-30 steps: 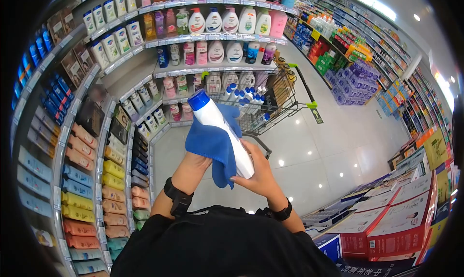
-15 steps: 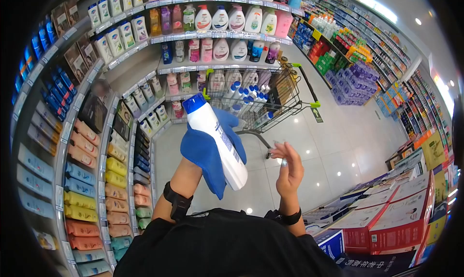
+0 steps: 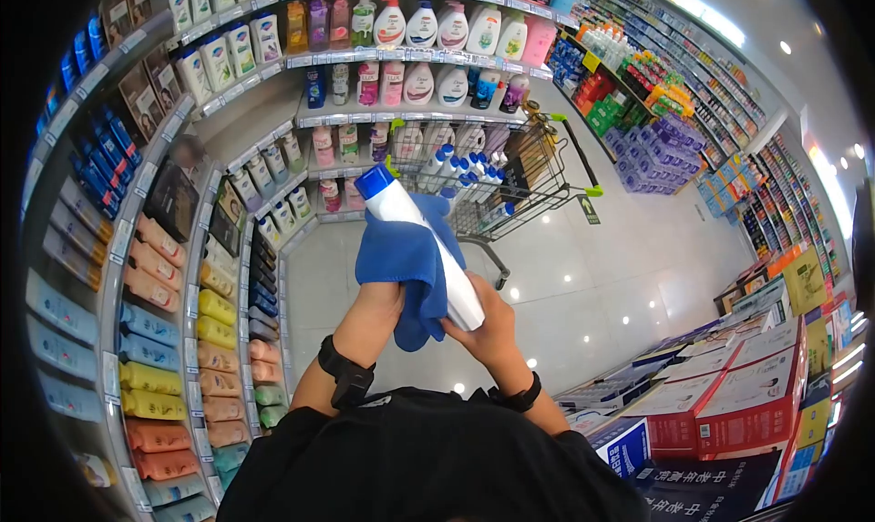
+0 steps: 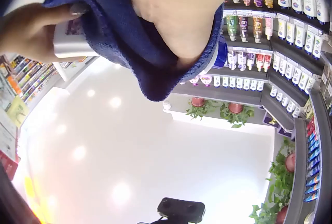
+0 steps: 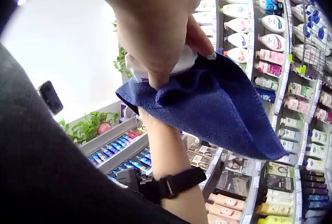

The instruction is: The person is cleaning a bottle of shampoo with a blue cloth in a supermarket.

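In the head view a white bottle (image 3: 421, 230) with a blue cap (image 3: 373, 181) lies tilted, its cap toward the upper left. A blue cloth (image 3: 401, 259) is draped round its middle. The left hand (image 3: 381, 296) holds the bottle from beneath through the cloth, its fingers mostly covered. The right hand (image 3: 488, 326) grips the bottle's lower end. From the left wrist, the cloth (image 4: 119, 27) hangs over the left palm, and the right hand (image 4: 36, 32) is at the bottle's base. In the right wrist view the right hand (image 5: 155, 42) curls round the white base, against the cloth (image 5: 207, 105).
A wire shopping cart (image 3: 510, 189) holding several blue-capped white bottles stands just ahead, by shelves (image 3: 419, 63) of bottles. More shelves curve along the left. Red and white boxes (image 3: 747, 403) are stacked at the lower right. Purple packs (image 3: 658, 155) stand farther off.
The right hand, off the bottle half a second ago with its fingers spread, has come back to grip the lower end. The bottle and cloth have shifted slightly up and right since then.
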A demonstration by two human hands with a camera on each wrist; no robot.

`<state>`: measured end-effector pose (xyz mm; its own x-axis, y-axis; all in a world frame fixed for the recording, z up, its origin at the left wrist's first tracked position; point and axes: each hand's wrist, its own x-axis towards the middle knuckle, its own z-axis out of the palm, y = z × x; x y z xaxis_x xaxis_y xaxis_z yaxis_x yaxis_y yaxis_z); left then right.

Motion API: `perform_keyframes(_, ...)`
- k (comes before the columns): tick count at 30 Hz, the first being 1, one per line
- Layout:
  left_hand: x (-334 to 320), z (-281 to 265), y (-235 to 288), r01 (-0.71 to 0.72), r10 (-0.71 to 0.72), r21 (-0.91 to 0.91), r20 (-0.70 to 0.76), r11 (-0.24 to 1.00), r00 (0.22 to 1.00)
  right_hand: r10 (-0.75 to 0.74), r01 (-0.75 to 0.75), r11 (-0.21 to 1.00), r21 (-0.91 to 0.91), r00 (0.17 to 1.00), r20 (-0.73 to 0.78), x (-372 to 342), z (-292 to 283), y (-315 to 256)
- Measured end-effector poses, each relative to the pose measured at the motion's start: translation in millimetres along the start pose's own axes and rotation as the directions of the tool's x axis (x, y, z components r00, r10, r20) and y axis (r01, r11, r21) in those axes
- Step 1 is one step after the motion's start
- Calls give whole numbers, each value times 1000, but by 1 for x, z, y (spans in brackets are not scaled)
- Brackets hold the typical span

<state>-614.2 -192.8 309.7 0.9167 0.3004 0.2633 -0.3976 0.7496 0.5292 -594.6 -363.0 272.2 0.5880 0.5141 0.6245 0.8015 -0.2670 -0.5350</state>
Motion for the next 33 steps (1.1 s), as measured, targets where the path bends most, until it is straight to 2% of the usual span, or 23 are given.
perform_keyframes(3,5,-10,2,-77,79,37,-69,996,994,-125,118,990,-77,987,-103,2,3,-6)
perform_keyframes(5,7,-8,11,-135,139,37,-157,990,978,-190,178,978,-107,975,-114,5,3,-4)
perform_keyframes(8,7,-3,20,-217,234,152,-102,964,967,-229,211,970,-123,960,-159,5,1,-12)
perform_keyframes(9,5,12,23,-209,212,39,-129,977,969,-231,211,970,-124,957,-174,4,0,-15)
perform_keyframes(12,0,14,22,-125,136,105,-108,987,985,-231,218,972,-84,954,-192,-3,0,-6)
perform_keyframes(15,-5,26,10,-98,151,375,-116,922,982,-253,255,967,-24,942,-220,2,-10,-6)
perform_keyframes(16,-4,34,2,-124,159,293,-100,948,982,-265,261,964,-49,937,-226,3,-13,-7)
perform_keyframes(18,-3,38,-4,9,-8,88,-11,996,1000,-285,268,958,-101,929,-235,4,-19,-10)
perform_keyframes(20,-5,33,-22,50,-60,161,61,986,996,-250,219,964,-149,936,-247,6,-25,-14)
perform_keyframes(23,-14,37,-43,94,-97,312,-8,945,995,-207,151,967,-206,935,-287,10,-30,-12)
perform_keyframes(24,-13,34,-50,94,-95,347,-15,933,995,-169,118,973,-198,949,-266,9,-31,-10)
perform_keyframes(26,-6,26,-52,176,-179,357,-24,917,983,-87,48,982,-182,972,-216,4,-34,-5)
perform_keyframes(27,-1,23,-53,221,-224,358,-35,907,974,-16,-5,990,-144,990,-141,2,-37,-3)
perform_keyframes(30,6,16,-65,182,-186,439,-33,880,982,23,-35,989,-140,996,-90,-5,-37,12)
perform_keyframes(33,9,1,-86,304,-232,344,-235,889,944,-26,16,996,-85,993,-115,-5,-41,14)
